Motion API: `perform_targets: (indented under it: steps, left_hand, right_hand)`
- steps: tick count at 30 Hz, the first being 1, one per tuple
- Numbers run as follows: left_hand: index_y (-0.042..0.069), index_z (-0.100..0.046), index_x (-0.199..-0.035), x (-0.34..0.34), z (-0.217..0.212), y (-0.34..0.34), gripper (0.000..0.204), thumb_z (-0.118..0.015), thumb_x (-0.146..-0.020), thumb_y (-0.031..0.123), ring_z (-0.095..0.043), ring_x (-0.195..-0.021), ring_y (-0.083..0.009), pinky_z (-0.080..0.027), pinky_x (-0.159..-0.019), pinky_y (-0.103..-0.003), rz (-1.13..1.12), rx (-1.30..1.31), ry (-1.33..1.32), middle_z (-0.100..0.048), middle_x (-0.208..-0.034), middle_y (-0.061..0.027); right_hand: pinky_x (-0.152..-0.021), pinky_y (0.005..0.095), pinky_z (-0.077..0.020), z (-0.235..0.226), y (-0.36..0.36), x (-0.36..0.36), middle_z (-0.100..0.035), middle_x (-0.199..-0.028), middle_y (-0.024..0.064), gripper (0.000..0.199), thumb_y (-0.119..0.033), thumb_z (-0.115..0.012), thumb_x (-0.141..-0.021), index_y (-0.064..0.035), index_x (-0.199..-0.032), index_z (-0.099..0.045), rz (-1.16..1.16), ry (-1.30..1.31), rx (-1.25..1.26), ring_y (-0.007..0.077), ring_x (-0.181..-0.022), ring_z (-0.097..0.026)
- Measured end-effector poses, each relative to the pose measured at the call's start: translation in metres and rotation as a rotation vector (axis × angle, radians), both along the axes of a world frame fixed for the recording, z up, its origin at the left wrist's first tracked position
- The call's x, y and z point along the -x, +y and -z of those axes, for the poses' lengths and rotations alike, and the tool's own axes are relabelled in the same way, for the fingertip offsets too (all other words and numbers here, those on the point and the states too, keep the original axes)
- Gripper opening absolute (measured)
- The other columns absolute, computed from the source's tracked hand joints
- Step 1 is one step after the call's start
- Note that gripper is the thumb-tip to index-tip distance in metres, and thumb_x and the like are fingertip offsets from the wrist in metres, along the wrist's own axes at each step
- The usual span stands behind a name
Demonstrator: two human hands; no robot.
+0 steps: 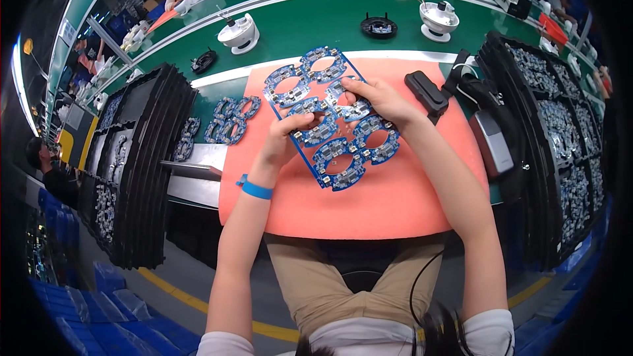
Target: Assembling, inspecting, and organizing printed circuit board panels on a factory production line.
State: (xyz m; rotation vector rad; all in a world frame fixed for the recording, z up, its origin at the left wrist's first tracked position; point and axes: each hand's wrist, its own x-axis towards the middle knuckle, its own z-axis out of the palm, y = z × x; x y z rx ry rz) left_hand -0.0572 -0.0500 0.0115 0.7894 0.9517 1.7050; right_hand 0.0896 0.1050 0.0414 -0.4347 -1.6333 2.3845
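Note:
Both hands hold a panel of several joined blue ring-shaped circuit boards [343,177], tilted above a salmon-coloured foam mat [283,214]. My left hand [283,137] grips the panel's left side, its thumb lying over one ring and the other fingers hidden beneath. At the upper right, my right hand [377,97] is closed on another ring of the panel, thumb and fingers pressed on the board. A blue band [256,189] circles my left wrist. Left of the mat lie more ring-shaped boards [227,120] on the green bench.
Stacked black trays [148,158] stand at the left; more black trays full of boards [560,138] rise at the right. A black strapped device [427,92] and a silver-grey box [493,142] lie by the mat. White round housings [438,21] pass behind; people work beyond.

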Motion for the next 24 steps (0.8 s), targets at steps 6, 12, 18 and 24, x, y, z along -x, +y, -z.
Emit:
perform_targets:
  steps: [6,12,18,24]
  left_hand:
    - [-0.001,-0.057,-0.105,0.001,0.001,-0.001,0.027,-0.055,-0.08,0.01,-0.059,-0.091,-0.0165,-0.047,-0.083,-0.029,0.035,-0.005,0.011,-0.062,-0.1,-0.0095]
    - [-0.002,-0.059,-0.101,-0.001,-0.001,0.0,0.026,-0.055,-0.081,0.013,-0.059,-0.092,-0.0167,-0.047,-0.083,-0.029,0.049,0.016,-0.019,-0.063,-0.098,-0.0092]
    - [-0.002,-0.06,-0.101,0.001,0.0,0.0,0.026,-0.054,-0.081,0.013,-0.06,-0.09,-0.0173,-0.047,-0.083,-0.03,0.051,-0.01,-0.008,-0.063,-0.097,-0.0097]
    - [-0.002,-0.06,-0.101,0.0,0.0,0.0,0.026,-0.054,-0.081,0.014,-0.061,-0.09,-0.0181,-0.047,-0.083,-0.03,0.048,0.004,-0.02,-0.063,-0.097,-0.0103]
  right_hand:
    - [-0.044,0.0189,-0.0474,0.008,0.003,0.003,-0.058,-0.062,0.0024,0.033,-0.033,-0.053,-0.089,-0.0087,-0.067,-0.05,-0.015,0.028,-0.007,0.0111,-0.049,-0.06]
    - [-0.043,0.0177,-0.0459,0.009,0.002,0.003,-0.057,-0.061,0.0014,0.032,-0.033,-0.053,-0.089,-0.0091,-0.067,-0.05,-0.005,0.033,0.015,0.0096,-0.048,-0.059]
    - [-0.042,0.0181,-0.0454,0.009,0.001,0.003,-0.056,-0.062,0.001,0.031,-0.032,-0.052,-0.089,-0.0088,-0.068,-0.05,-0.009,0.028,0.021,0.0088,-0.049,-0.058]
    - [-0.042,0.0186,-0.0454,0.012,0.001,0.004,-0.056,-0.063,0.001,0.031,-0.032,-0.051,-0.09,-0.0091,-0.069,-0.05,-0.004,0.043,0.047,0.0088,-0.048,-0.058]
